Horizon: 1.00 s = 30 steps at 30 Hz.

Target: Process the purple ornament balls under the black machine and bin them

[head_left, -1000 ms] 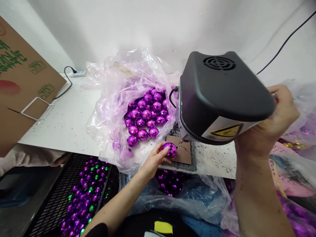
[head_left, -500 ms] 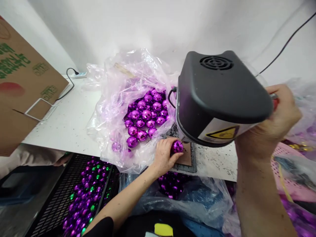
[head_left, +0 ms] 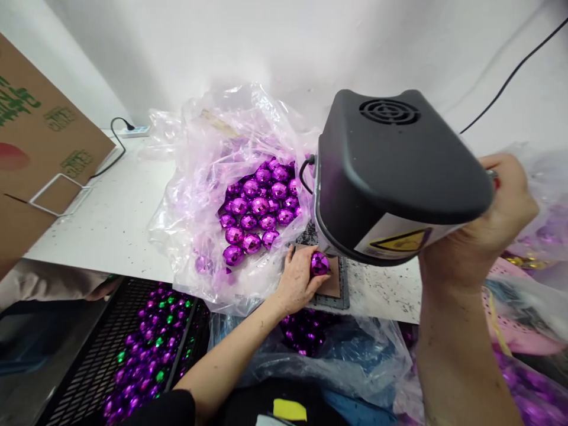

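A purple faceted ball [head_left: 319, 264] is pinched in the fingers of my left hand [head_left: 297, 283], over a brown pad [head_left: 333, 287] at the front left of a black-cased bench machine [head_left: 394, 171] that looks like a drill press. Its working tip is hidden under the housing. My right hand [head_left: 499, 207] is wrapped round a lever handle [head_left: 496, 179] on the machine's right side; only a bit of red and metal shows there. To the left of the machine, an open clear plastic bag [head_left: 177, 219] holds several purple faceted balls [head_left: 260, 206].
A black crate [head_left: 84, 355] of purple and green beads stands below the table [head_left: 110, 201] edge at left. Cardboard box [head_left: 39, 148] and power strip [head_left: 135, 131] are at far left. Another person's sleeve [head_left: 48, 279] shows below. A pink basket [head_left: 519, 331] sits at right.
The whole view has shifted slightly, with the surroundings a little further left. The left hand's index finger has lifted somewhat; the ball stays in the fingers. The right hand keeps its grip.
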Motion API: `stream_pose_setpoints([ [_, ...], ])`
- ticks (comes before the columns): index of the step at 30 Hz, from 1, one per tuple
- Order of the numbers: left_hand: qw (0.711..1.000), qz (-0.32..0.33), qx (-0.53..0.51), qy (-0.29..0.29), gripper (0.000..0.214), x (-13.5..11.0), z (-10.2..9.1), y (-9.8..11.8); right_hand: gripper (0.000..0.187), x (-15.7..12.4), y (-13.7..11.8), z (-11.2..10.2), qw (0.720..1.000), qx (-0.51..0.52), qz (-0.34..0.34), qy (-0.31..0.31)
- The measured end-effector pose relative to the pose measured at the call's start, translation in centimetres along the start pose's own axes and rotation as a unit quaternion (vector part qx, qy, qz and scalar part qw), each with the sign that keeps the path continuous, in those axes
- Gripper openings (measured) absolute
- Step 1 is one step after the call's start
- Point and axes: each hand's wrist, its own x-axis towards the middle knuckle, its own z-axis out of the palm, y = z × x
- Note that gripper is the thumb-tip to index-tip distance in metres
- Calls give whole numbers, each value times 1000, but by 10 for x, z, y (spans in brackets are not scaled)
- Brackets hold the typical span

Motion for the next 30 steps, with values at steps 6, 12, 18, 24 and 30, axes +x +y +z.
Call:
stream_pose_setpoints([
  [6, 999, -16, -27, -17, 49, 1, -3, 1, 52, -13, -13, -6, 998, -35, -39, 26],
  [12, 997, -25, -59, -37, 45, 1, -6, 0, 41, -38, -26, -19, 987, -103, -115, 49],
  [18, 996, -27, -73, -49, 43, 1, -6, 1, 39, -57, -7, -16, 973, -25, -203, 104],
  [24, 995, -25, -79, -53, 43, 1, -5, 0, 37, -84, 6, -18, 973, 11, -211, 90],
  [30, 995, -21, -86, -40, 46, 2, -5, 0, 32, -100, 7, -24, 984, -38, -156, 72],
])
